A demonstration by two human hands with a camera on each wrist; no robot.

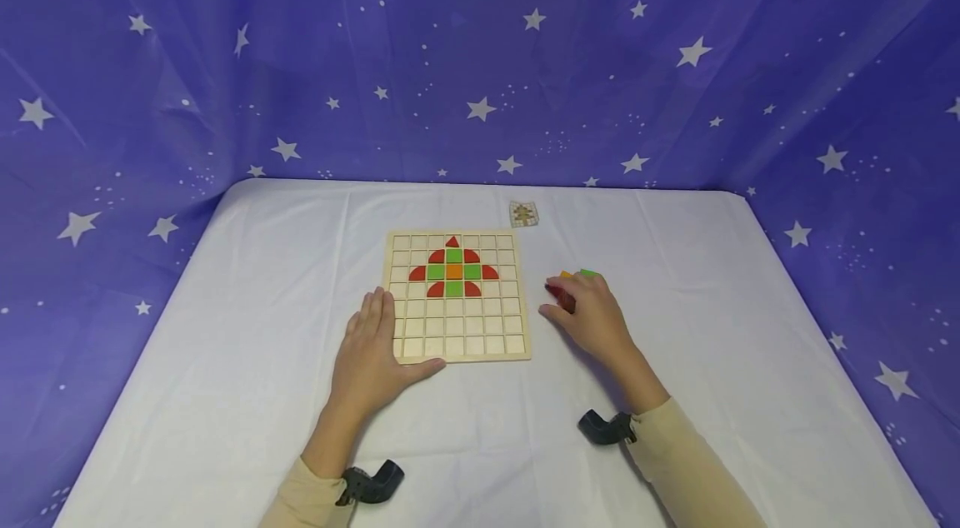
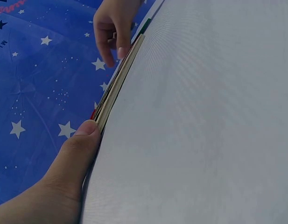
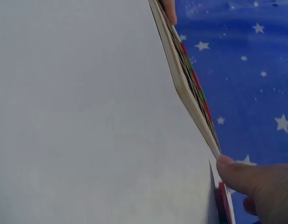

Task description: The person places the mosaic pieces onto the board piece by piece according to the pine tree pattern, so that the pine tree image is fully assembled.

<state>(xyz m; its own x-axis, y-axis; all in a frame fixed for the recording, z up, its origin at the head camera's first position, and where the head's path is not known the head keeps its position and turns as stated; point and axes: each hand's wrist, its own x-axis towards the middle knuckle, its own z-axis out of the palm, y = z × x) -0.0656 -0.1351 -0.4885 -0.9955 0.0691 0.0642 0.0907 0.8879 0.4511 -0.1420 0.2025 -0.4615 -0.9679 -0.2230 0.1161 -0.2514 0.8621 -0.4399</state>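
the wooden grid board (image 1: 465, 326) lies on the white cloth (image 1: 262, 328), left hand (image 1: 371, 374) straight-fingered along its left edge; rightward, the right hand (image 1: 597, 318) is at red pieces (image 1: 563, 296), whether gripping any i can't tell.

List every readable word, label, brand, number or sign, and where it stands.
"ON", upside down: starry backdrop, top left; neighbouring letters cut off.
Other backdrop lettering: cut off or blurred, not readable in full.
Small card: too small to tell.
Board: no text visible.
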